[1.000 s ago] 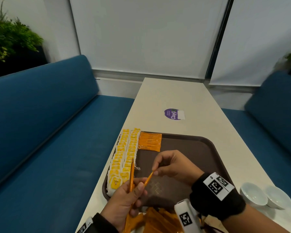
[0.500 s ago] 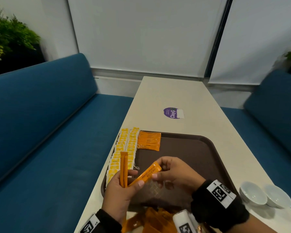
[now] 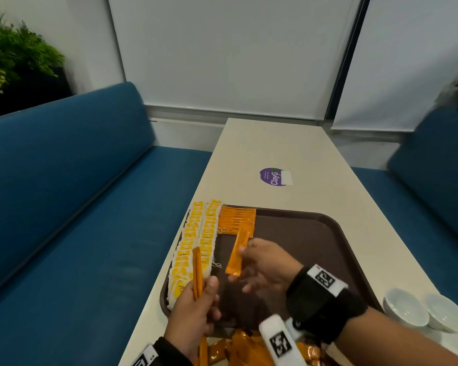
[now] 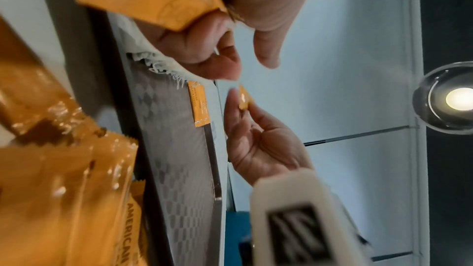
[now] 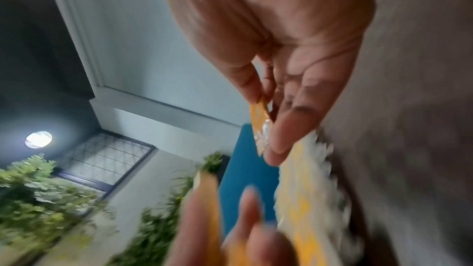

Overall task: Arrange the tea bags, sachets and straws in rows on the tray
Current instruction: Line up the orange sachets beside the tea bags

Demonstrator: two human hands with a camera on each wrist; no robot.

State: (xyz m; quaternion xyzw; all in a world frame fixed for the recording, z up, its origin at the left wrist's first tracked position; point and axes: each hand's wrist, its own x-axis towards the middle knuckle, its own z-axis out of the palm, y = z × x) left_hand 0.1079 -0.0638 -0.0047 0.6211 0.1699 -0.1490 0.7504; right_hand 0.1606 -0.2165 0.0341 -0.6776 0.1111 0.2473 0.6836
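A brown tray lies on the white table. Two rows of yellow-tagged tea bags run along its left side, and a stack of orange sachets sits at its far left corner. My right hand pinches one orange sachet by its middle, just in front of that stack. My left hand grips a few orange sachets upright over the tea bags. In the right wrist view the pinched sachet shows between thumb and finger.
A loose pile of orange sachets lies at the table's near edge, below the tray. Two small white bowls stand at the right. A purple sticker is further up the table. Blue benches flank the table.
My right hand has pulled one sachet out of the bunch in my left hand and carried it forward toward the sachet stack. The left hand has stayed over the tea bags.
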